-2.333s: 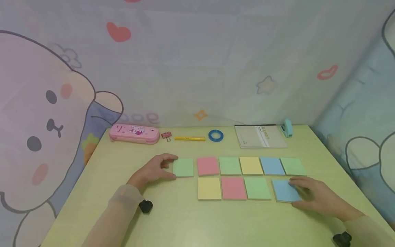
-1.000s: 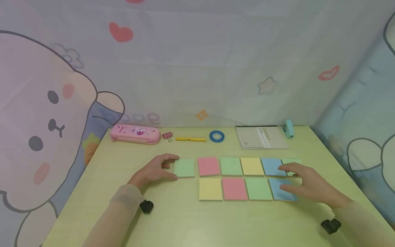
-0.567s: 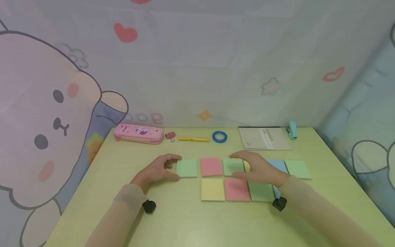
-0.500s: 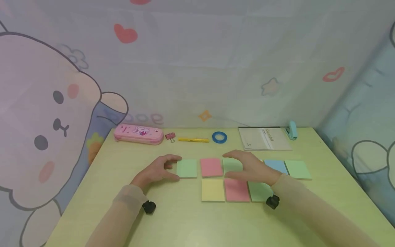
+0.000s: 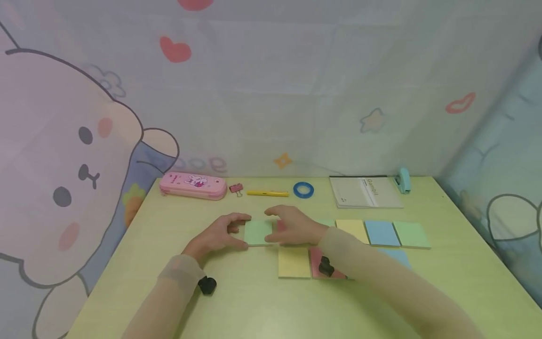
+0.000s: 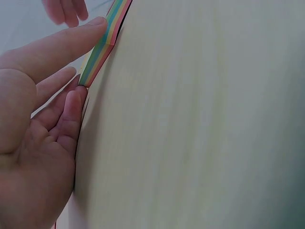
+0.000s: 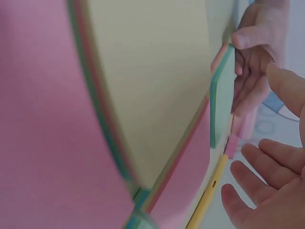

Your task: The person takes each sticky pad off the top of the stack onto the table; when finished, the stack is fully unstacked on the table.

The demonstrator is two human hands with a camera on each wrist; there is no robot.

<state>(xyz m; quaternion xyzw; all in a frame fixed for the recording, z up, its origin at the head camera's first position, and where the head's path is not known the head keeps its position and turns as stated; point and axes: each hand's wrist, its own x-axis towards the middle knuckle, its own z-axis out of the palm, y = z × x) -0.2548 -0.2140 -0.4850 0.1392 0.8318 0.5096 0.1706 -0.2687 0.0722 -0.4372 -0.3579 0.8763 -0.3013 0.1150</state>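
Observation:
My left hand (image 5: 217,234) grips the left side of a green sticky note pad (image 5: 258,232), with thumb and forefinger at its corners. In the left wrist view the thumb presses the pad's striped edge (image 6: 102,47). Over a pink pad (image 5: 281,225) hovers my right hand (image 5: 296,226), thumb and fingers spread, its fingertips close to the green pad's right edge. The right wrist view shows that hand (image 7: 274,176) holding nothing. Farther right in the back row lie yellow (image 5: 352,230), blue (image 5: 382,233) and green (image 5: 411,234) pads.
The front row has a yellow pad (image 5: 294,262), a pink pad (image 5: 316,256) and a blue pad (image 5: 396,257), partly behind my right arm. Along the back stand a pencil case (image 5: 193,185), binder clip (image 5: 236,189), yellow pen (image 5: 267,193), blue tape roll (image 5: 303,189), notebook (image 5: 367,192) and stapler (image 5: 403,181).
My right hand slid the front row's blue pad left against its green neighbour, let go, then moved left over the back row to the leftmost green pad. My left hand stayed there.

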